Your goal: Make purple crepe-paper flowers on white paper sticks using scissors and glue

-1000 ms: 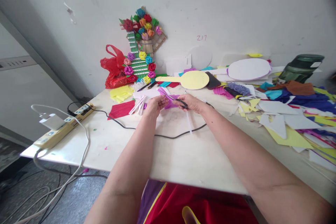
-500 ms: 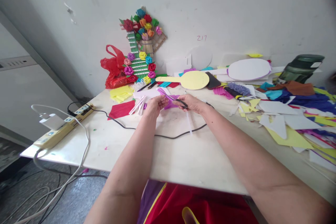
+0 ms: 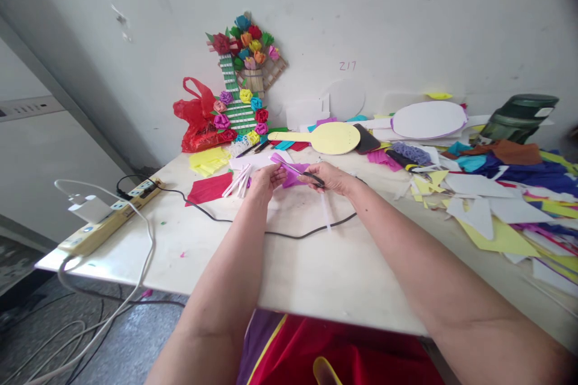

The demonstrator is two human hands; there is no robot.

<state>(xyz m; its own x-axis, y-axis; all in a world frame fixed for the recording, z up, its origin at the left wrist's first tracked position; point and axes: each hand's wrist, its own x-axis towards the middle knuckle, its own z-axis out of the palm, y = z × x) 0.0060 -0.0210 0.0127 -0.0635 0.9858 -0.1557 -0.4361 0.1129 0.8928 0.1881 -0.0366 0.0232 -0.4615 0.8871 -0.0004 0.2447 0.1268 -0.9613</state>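
Note:
My right hand is closed round the dark handles of a pair of scissors, whose blades point left and away from me. Pinched in my left hand is a piece of purple crepe paper, which lies along the scissor blades. More purple paper spreads on the table behind and between the hands. Left of my left hand lie several white rolled sticks and a red paper sheet. A translucent glue stick sticks out below my right hand.
A black cable loops across the table from the power strip. Paper scraps cover the right side. At the back stand a flower-decorated craft, a red bag, a yellow paddle-shaped piece and a green bottle.
The scissor blades and the purple paper have shifted slightly against each other, and my left hand has moved a little left. My right hand stays in nearly the same place.

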